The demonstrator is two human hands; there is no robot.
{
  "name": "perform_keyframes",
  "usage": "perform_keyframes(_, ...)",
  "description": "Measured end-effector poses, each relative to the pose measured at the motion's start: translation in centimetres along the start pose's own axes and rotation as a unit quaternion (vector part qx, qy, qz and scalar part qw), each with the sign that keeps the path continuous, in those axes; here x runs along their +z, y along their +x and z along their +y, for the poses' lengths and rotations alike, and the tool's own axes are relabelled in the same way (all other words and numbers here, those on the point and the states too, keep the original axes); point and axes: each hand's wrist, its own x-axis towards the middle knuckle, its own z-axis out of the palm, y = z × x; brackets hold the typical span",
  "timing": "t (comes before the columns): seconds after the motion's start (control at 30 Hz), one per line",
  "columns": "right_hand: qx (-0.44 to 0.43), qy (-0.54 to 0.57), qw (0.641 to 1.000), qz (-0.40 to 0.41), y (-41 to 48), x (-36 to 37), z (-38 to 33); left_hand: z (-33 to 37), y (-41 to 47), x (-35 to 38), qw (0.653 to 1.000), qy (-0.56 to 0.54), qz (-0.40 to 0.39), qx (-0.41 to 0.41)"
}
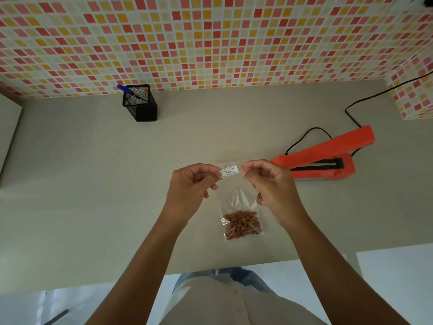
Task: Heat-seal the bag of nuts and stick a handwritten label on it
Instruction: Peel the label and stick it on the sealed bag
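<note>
You're pinching the handwritten label point(230, 171) mid-frame, left hand point(189, 184) on its left end, right hand point(269, 184) on its right end. The bag of nuts point(241, 222) lies on the counter point(93, 172) right under your hands.

Setting: small packing station in a kitchen-type room; the exact room type cannot be confirmed.
Wall: mosaic tile wall point(210, 43) in red, orange, yellow and cream squares, directly behind the work surface.
Work surface: plain grey table point(93, 184), set against the wall.
Equipment: orange heat sealer point(328, 156) on the table, with a black power cable point(345, 111) attached.
Stationery: black mesh pen holder point(140, 109) containing a blue pen point(124, 88).
Floor: pale, glossy floor point(398, 277).
</note>
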Motion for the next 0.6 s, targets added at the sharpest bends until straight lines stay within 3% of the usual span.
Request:
perform_keyframes(0.27, 0.031, -0.008, 0.999, -0.035, 0.8, -0.4, 1.6, -1.3, 1.0, 1.0, 0.999, 0.031, -0.012, -0.035)
perform_keyframes(0.47, 0.008, -0.064, 0.997, -0.031, 1.6, -0.9, 3.2, -2.9, 2.5, 1.9, 0.996, 0.074, -0.027, -0.043)
perform_keyframes(0.6, 0.041, -0.113, 0.992, -0.029, 3.0, -0.8, 5.8, -5.7, 3.9, 2.8, 0.99, 0.119, -0.028, -0.065)
